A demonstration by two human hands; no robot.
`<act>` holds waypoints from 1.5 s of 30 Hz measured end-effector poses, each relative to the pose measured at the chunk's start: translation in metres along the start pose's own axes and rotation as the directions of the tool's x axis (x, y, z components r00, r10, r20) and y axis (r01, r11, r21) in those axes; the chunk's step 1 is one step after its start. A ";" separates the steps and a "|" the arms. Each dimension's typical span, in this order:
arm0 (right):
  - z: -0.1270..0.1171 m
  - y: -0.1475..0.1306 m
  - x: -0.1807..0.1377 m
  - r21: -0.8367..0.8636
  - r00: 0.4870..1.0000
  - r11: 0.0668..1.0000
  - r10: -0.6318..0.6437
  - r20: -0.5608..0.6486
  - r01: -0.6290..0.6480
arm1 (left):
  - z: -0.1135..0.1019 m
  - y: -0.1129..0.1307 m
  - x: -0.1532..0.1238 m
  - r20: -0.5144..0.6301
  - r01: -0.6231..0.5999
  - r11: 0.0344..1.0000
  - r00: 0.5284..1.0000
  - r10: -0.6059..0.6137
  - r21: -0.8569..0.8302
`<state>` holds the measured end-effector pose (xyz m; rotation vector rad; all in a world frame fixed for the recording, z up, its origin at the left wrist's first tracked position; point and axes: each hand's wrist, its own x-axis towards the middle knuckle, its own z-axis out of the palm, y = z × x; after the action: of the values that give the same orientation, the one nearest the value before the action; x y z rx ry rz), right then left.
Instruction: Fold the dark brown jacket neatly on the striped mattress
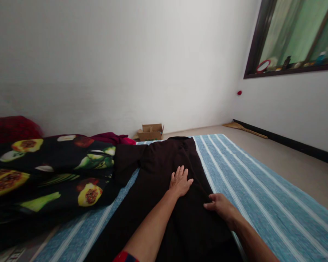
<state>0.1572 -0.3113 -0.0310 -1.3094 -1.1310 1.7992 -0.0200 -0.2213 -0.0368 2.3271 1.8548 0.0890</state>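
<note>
A long dark brown garment [158, 163] lies spread over the striped bed sheet, with what looks like a short sleeve reaching out to the left. I cannot tell whether it is a dress or a long top. My left hand [181, 182] rests palm down on its middle, fingers stretched out and slightly apart. At the garment's right edge, my right hand [221, 207] pinches the cloth between thumb and fingers. The lower end of the garment runs out of view below my arms.
A blue and white striped sheet [262, 189] covers the bed. Black fruit-print cloth [57, 174] lies to the left, with maroon cloth [109, 138] behind it. Beyond the bed stand an open cardboard box [150, 135] and a white wall [142, 65]. A window [295, 36] is at upper right.
</note>
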 end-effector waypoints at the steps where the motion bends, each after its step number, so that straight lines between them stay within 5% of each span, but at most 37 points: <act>1: 0.000 0.000 0.000 -0.019 1.000 1.000 -0.001 -0.003 0.001 | 0.000 -0.001 0.000 0.002 0.000 1.000 1.000 0.000 -0.004; 7: -0.002 0.005 0.002 -0.103 1.000 0.994 -0.017 0.026 0.019 | 0.001 -0.004 -0.002 -0.015 -0.010 1.000 1.000 0.010 -0.006; 13: -0.011 0.015 0.008 -0.417 0.987 0.909 -0.073 -0.142 0.007 | -0.002 -0.004 -0.005 -0.011 -0.006 1.000 1.000 0.006 -0.010; 24: -0.034 0.017 0.000 -0.636 0.984 0.754 0.080 -0.158 -0.164 | -0.005 0.001 -0.009 -0.006 0.030 0.996 0.999 -0.031 -0.082; 27: -0.036 0.007 -0.003 -0.651 0.986 0.750 0.002 -0.168 -0.113 | -0.014 0.008 -0.003 0.033 0.077 0.993 0.997 -0.074 -0.093; 31: -0.031 -0.024 0.008 -0.669 0.981 0.743 -0.143 -0.132 0.018 | -0.024 0.016 0.019 -0.138 0.091 0.992 0.985 -0.103 -0.092; 38: -0.008 -0.118 0.111 -0.856 0.907 0.501 -0.409 -0.102 0.129 | 0.005 -0.004 0.045 -0.159 0.069 0.990 0.983 -0.088 -0.122; 45: 0.017 -0.156 0.241 -0.889 0.832 0.457 -0.508 -0.224 0.040 | 0.016 -0.007 0.040 -0.176 0.054 0.992 0.982 -0.074 -0.115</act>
<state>0.0687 -0.0414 0.0135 -1.8003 -1.9188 0.4881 -0.0156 -0.1822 -0.0556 2.2483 1.9507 0.3950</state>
